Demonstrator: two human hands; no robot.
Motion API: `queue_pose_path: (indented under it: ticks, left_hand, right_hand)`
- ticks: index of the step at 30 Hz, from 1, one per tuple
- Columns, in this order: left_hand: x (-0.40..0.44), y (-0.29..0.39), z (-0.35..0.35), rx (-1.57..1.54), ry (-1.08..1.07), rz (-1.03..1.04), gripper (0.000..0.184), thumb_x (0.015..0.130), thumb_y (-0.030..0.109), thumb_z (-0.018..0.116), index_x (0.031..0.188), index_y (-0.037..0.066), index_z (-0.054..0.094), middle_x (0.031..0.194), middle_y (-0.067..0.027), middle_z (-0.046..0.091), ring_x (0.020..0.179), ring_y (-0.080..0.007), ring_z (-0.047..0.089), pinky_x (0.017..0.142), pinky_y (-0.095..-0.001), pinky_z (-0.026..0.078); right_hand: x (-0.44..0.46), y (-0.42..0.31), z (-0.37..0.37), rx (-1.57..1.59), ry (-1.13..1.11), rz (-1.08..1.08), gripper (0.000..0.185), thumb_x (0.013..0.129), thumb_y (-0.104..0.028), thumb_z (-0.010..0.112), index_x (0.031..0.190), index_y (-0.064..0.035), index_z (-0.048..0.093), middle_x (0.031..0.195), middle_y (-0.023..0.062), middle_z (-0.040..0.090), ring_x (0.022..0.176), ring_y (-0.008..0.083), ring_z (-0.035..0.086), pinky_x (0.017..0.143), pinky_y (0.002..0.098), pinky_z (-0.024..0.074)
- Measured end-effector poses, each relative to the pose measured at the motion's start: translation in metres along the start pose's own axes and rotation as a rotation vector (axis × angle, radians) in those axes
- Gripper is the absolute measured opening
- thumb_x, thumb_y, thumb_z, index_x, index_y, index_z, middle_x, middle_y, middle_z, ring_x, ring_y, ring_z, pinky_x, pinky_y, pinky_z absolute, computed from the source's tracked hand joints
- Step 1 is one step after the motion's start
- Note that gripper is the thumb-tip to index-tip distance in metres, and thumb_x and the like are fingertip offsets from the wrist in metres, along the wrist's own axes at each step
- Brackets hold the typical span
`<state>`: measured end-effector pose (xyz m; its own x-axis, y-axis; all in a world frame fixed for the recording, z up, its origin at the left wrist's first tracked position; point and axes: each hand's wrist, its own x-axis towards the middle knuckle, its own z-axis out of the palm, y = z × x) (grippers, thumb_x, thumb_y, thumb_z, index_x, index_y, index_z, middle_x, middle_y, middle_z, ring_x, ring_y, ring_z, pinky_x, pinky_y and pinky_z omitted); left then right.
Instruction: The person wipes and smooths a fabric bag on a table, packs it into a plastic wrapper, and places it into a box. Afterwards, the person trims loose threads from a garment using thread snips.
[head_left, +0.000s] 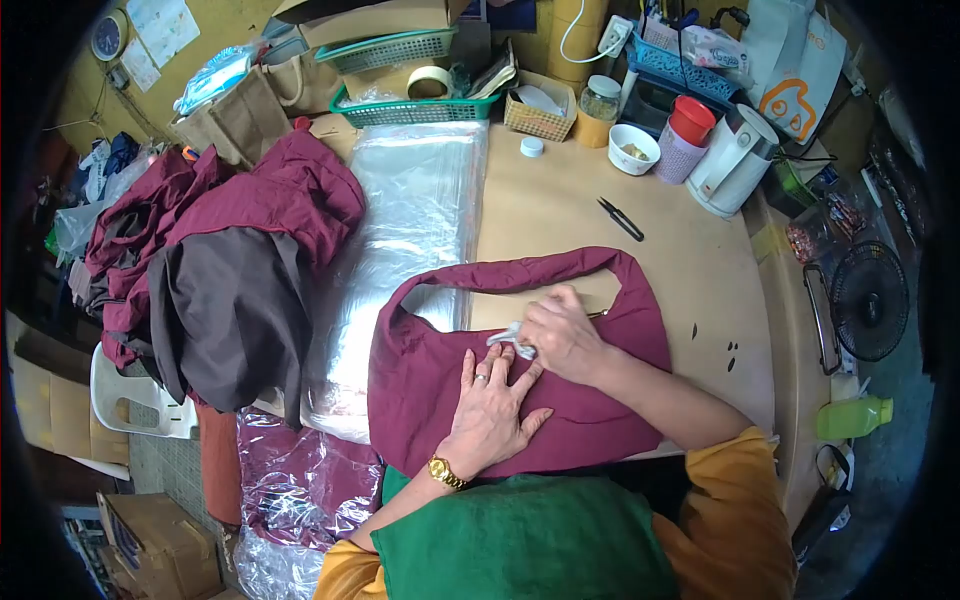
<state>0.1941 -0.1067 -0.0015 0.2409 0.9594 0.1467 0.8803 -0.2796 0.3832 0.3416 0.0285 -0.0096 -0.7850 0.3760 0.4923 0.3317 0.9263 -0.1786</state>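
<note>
The maroon shoulder bag [420, 395] lies on the tabletop [560, 200] under both hands' fingers, its middle partly covered. The right hand [562, 338] has its fingers clamped on a white cloth [504, 337], largely hidden by them. The left hand [492, 408] rests flat, fingers apart. Beyond the right fingers lie thread snips [622, 219].

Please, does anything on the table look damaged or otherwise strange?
Yes, a small thing: the tan tabletop has a few dark marks, in the picture to the right of the maroon bag. They stand out against the plain surface around them. I cannot tell whether they are stains or holes.
</note>
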Motion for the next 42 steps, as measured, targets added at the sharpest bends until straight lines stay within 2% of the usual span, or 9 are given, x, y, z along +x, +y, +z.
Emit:
queue_pose_path:
  ticks: [3, 8, 23, 27, 29, 31, 34, 36, 42]
  left_hand:
    - [-0.002, 0.000, 0.000, 0.013, -0.024, -0.015, 0.065, 0.087, 0.052, 0.064, 0.138, 0.013, 0.055, 0.137, -0.0246, 0.045, 0.136, -0.0422, 0.038, 0.114, -0.0631, 0.022]
    - [-0.002, 0.000, -0.001, -0.015, 0.038, 0.004, 0.063, 0.088, 0.053, 0.062, 0.134, 0.011, 0.058, 0.137, -0.0250, 0.045, 0.135, -0.0425, 0.038, 0.114, -0.0619, 0.022]
    - [-0.002, 0.000, 0.001, 0.001, 0.062, 0.023, 0.062, 0.089, 0.054, 0.061, 0.134, 0.012, 0.058, 0.135, -0.0247, 0.047, 0.135, -0.0412, 0.039, 0.116, -0.0593, 0.022]
    - [-0.003, -0.001, 0.000, 0.036, -0.038, -0.027, 0.065, 0.089, 0.054, 0.061, 0.141, 0.016, 0.052, 0.137, -0.0242, 0.046, 0.136, -0.0407, 0.038, 0.116, -0.0583, 0.022]
    - [-0.006, -0.003, 0.001, 0.006, -0.014, -0.026, 0.066, 0.089, 0.053, 0.061, 0.142, 0.016, 0.051, 0.138, -0.0243, 0.046, 0.136, -0.0408, 0.038, 0.116, -0.0581, 0.022]
    - [-0.005, -0.002, 0.000, -0.012, 0.044, 0.000, 0.066, 0.088, 0.053, 0.062, 0.141, 0.015, 0.051, 0.137, -0.0243, 0.046, 0.136, -0.0408, 0.039, 0.116, -0.0582, 0.022]
    - [-0.004, -0.001, -0.001, 0.013, 0.029, 0.002, 0.067, 0.088, 0.053, 0.062, 0.142, 0.015, 0.050, 0.138, -0.0243, 0.046, 0.136, -0.0407, 0.039, 0.116, -0.0584, 0.022]
    - [-0.005, 0.000, -0.001, 0.005, 0.028, -0.001, 0.066, 0.088, 0.053, 0.062, 0.141, 0.015, 0.051, 0.138, -0.0243, 0.046, 0.136, -0.0406, 0.039, 0.116, -0.0586, 0.022]
    - [-0.003, -0.002, -0.001, -0.003, 0.032, -0.014, 0.062, 0.087, 0.051, 0.064, 0.136, 0.013, 0.056, 0.137, -0.0247, 0.046, 0.136, -0.0398, 0.038, 0.116, -0.0588, 0.022]
  right_hand:
    - [0.020, -0.009, 0.019, 0.052, 0.092, 0.010, 0.006, 0.074, -0.005, 0.065, 0.074, -0.0111, 0.066, 0.080, 0.0037, 0.056, 0.086, 0.0222, 0.057, 0.089, 0.0420, 0.0377]
    - [-0.003, 0.000, -0.007, -0.022, 0.049, 0.046, 0.001, 0.075, -0.012, 0.066, 0.074, -0.0120, 0.066, 0.084, 0.0039, 0.055, 0.089, 0.0239, 0.056, 0.089, 0.0422, 0.0369]
    - [0.007, -0.007, 0.000, -0.027, -0.009, 0.072, 0.002, 0.076, -0.009, 0.065, 0.075, -0.0108, 0.064, 0.088, 0.0064, 0.053, 0.092, 0.0256, 0.054, 0.084, 0.0419, 0.0375]
    - [0.018, -0.014, 0.014, -0.005, -0.031, 0.104, 0.004, 0.076, -0.007, 0.064, 0.076, -0.0108, 0.064, 0.090, 0.0069, 0.054, 0.094, 0.0269, 0.054, 0.083, 0.0414, 0.0388]
    - [0.004, -0.005, -0.002, -0.036, -0.010, 0.085, 0.005, 0.075, -0.015, 0.065, 0.074, -0.0096, 0.064, 0.089, 0.0070, 0.054, 0.093, 0.0262, 0.052, 0.083, 0.0411, 0.0385]
    - [-0.011, 0.011, -0.030, -0.068, -0.041, 0.112, 0.004, 0.074, -0.012, 0.067, 0.076, -0.0094, 0.065, 0.089, 0.0077, 0.055, 0.091, 0.0252, 0.055, 0.082, 0.0414, 0.0395]
    - [-0.014, 0.023, -0.059, -0.247, -0.323, 0.184, 0.003, 0.075, -0.010, 0.067, 0.078, -0.0084, 0.066, 0.089, 0.0092, 0.055, 0.088, 0.0258, 0.057, 0.081, 0.0415, 0.0405]
    - [-0.008, 0.016, -0.043, 0.225, -0.104, 0.223, 0.004, 0.075, -0.005, 0.067, 0.079, -0.0060, 0.066, 0.085, 0.0105, 0.057, 0.083, 0.0281, 0.058, 0.079, 0.0407, 0.0424]
    - [0.014, -0.003, 0.020, 0.177, 0.012, 0.127, 0.006, 0.076, -0.005, 0.068, 0.080, -0.0037, 0.064, 0.084, 0.0102, 0.054, 0.084, 0.0298, 0.056, 0.078, 0.0409, 0.0428]
